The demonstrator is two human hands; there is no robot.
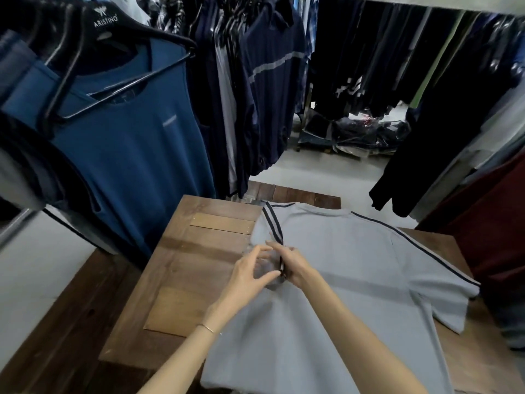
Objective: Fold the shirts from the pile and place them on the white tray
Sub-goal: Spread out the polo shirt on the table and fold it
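Shirt (341, 280) on table (199, 251), both hands at its left sleeve (267, 231), hanging clothes (127, 132) behind.

You are facing a brown wooden desk (199, 251). At your left, a blue T-shirt (127, 152) hangs on a black hanger (85, 66) marked ARISTINO. Beyond the desk, dark garments (369, 66) hang in rows. Bagged clothes (363, 132) lie on the pale floor (326, 166) behind. A maroon garment (494, 223) hangs at your right.
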